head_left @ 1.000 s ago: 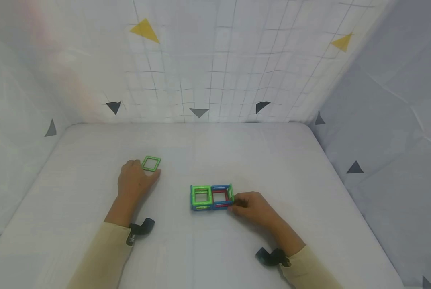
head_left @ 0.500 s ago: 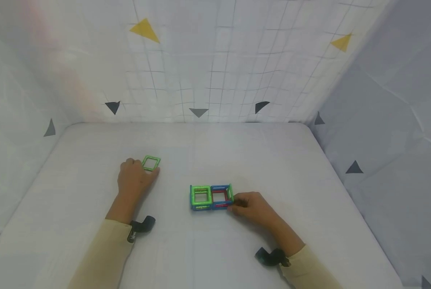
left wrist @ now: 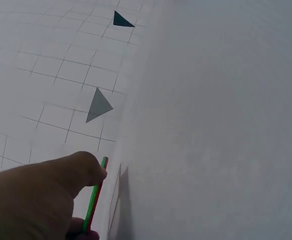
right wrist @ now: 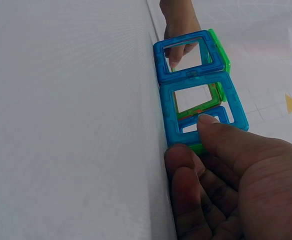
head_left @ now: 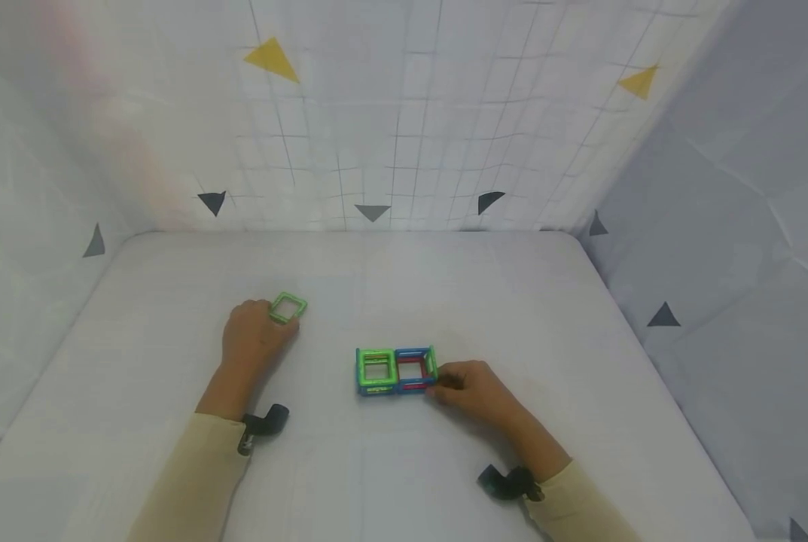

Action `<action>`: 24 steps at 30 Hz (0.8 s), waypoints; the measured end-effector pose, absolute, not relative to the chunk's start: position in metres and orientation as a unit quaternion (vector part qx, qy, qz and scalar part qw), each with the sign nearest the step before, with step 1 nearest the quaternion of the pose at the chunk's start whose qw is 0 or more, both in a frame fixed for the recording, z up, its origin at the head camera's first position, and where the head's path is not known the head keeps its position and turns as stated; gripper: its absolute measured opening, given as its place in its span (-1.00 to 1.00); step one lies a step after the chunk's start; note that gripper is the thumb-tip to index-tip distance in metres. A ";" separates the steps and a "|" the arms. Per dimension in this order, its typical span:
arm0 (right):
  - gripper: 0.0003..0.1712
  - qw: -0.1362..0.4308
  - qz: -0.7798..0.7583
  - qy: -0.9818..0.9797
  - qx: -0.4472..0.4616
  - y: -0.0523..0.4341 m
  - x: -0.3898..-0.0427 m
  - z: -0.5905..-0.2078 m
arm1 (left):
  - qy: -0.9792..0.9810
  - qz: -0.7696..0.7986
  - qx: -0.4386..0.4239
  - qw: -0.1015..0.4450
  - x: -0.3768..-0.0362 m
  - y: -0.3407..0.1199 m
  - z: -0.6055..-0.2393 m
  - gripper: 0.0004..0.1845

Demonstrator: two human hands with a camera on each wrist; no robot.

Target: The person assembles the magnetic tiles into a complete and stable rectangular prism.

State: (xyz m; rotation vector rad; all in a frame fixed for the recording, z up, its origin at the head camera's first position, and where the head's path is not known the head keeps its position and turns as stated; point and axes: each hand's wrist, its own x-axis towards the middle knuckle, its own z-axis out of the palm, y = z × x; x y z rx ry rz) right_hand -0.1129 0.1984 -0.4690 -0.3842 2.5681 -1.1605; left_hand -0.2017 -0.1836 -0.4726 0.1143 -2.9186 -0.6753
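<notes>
My left hand (head_left: 253, 331) pinches a square, open-centred magnetic tile (head_left: 296, 298) at the left of the table. Seen edge-on in the left wrist view, the tile (left wrist: 92, 202) shows a green side and a red side, held between thumb and finger. Near the middle of the table stands a box-like structure of magnetic tiles (head_left: 397, 370), two cells wide. A green tile (head_left: 379, 381) covers its left cell; the right cell is uncovered on top. My right hand (head_left: 474, 385) grips the right end, its thumb (right wrist: 213, 132) against a blue side tile (right wrist: 171, 117).
The white table (head_left: 363, 467) extends around both hands. A white sheet with grid lines (head_left: 417, 113) rises behind it, and a grey sheet (head_left: 736, 248) borders the right side. Each wrist carries a black camera mount, such as the left one (head_left: 266, 423).
The green tile by my left hand has turned and shifted slightly right, and the thumb and fingers have closed on it. My right hand and the structure have stayed put.
</notes>
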 end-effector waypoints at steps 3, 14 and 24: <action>-0.83 0.147 -0.405 0.892 -0.134 0.198 -0.112 -0.468 | -0.969 -0.233 0.033 0.070 -0.201 -0.180 -0.470 -0.42; -0.83 0.149 -0.411 0.891 -0.124 0.197 -0.112 -0.467 | -0.965 -0.261 0.003 0.016 -0.192 -0.162 -0.445 -0.28; -0.86 0.149 -0.410 0.892 -0.121 0.197 -0.111 -0.467 | -0.968 -0.249 -0.033 -0.025 -0.186 -0.147 -0.431 -0.31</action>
